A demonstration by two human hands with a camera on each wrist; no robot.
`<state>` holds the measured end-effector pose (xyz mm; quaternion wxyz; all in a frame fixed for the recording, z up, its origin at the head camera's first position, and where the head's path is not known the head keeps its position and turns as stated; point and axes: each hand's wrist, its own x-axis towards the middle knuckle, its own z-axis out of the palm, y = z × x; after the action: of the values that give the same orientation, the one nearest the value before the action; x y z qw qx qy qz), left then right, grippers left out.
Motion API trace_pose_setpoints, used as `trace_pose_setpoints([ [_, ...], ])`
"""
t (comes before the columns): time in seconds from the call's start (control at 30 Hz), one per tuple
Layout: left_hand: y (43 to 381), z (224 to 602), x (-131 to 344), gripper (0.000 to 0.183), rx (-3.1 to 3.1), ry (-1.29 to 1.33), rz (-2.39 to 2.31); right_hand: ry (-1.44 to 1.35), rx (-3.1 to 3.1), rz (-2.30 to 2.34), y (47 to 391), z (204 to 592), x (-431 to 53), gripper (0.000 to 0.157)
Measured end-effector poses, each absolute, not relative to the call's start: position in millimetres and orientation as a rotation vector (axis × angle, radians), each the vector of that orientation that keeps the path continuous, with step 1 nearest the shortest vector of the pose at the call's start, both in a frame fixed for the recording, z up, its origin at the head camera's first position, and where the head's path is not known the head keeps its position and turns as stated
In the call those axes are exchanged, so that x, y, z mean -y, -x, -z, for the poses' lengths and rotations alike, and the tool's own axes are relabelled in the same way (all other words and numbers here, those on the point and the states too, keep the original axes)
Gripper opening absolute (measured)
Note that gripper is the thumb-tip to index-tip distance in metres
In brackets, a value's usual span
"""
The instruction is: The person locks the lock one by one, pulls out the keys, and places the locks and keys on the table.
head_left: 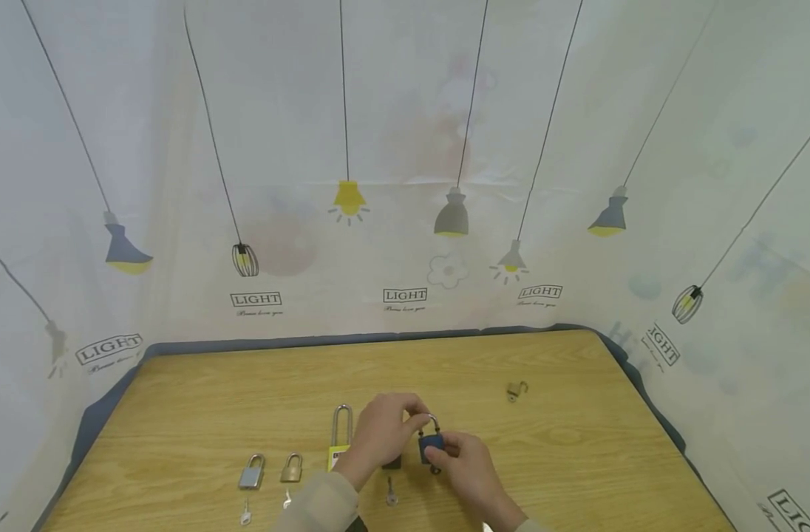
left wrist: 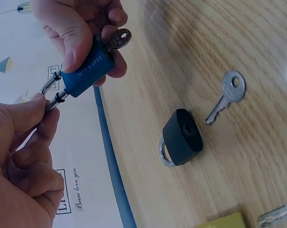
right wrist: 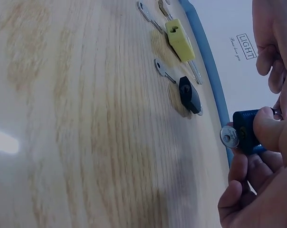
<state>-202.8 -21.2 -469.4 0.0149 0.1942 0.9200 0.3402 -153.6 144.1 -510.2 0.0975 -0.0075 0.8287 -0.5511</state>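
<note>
A blue padlock [head_left: 430,446] is held between both hands above the table. The right hand [head_left: 473,471] grips its body, thumb on the front face and fingers behind. At the metal shackle [left wrist: 52,86], the left hand [head_left: 383,430] pinches with thumb and fingertips. A key [left wrist: 119,39] sticks out of the padlock's bottom, on the side away from the shackle. Dark rings show on both shackle legs close to the body; whether the legs are latched I cannot tell. Below the hands lies a black padlock [left wrist: 182,137], with a loose key [left wrist: 233,88] beside it.
On the wooden table [head_left: 578,458], left of the hands, lie a yellow long-shackle padlock [head_left: 337,452], a brass padlock [head_left: 291,470] and a silver padlock [head_left: 250,473], with keys near them. A small brass padlock [head_left: 514,391] with its shackle swung out lies at the back right.
</note>
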Motion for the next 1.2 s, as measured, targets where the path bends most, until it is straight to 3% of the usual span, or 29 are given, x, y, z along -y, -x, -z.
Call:
trace_pose_setpoints([
  [0.8, 201, 474, 24, 0.006, -2.889, -0.684, -0.995, -0.143, -2.433, 1.702, 155, 509, -131, 0.032],
  [1.2, 200, 473, 27, 0.006, -2.921, -0.6, -1.014, 0.083, -2.368, 1.709, 160, 508, -139, 0.034],
])
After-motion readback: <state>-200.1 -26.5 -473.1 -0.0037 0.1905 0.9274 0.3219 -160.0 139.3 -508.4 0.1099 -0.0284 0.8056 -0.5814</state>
